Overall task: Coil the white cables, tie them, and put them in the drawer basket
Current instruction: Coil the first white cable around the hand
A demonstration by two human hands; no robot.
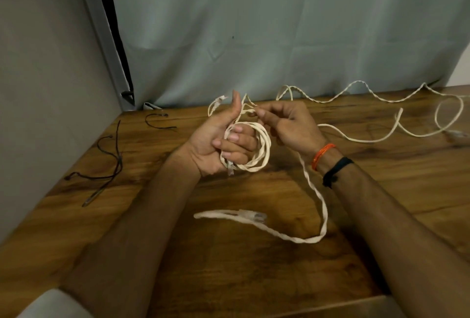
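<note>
A loose tail of flat white cable (pixel 315 198), its clear plug (pixel 251 215) lying on the wood-grain worktop (pixel 229 266), trails below and nearer than the right hand (pixel 287 124) and rises toward it. Just beyond, the left hand (pixel 218 142) has its fingers curled through a small coil (pixel 259 149) of a few rough loops, thumb raised; another clear plug hangs beneath its palm. Beside it, the right hand pinches a strand at the top of the coil, two bands on its wrist. Coiling looks only partly done: the next move calls for drawing the slack tail round the loops while the left hand holds them together, then tying. Left of the left hand lie thin black ties (pixel 112 165), likely for binding. Beyond the right hand a second cable (pixel 381 98) snakes, kinked and limp, along a pale curtain (pixel 279 25). No drawer basket is in sight
</note>
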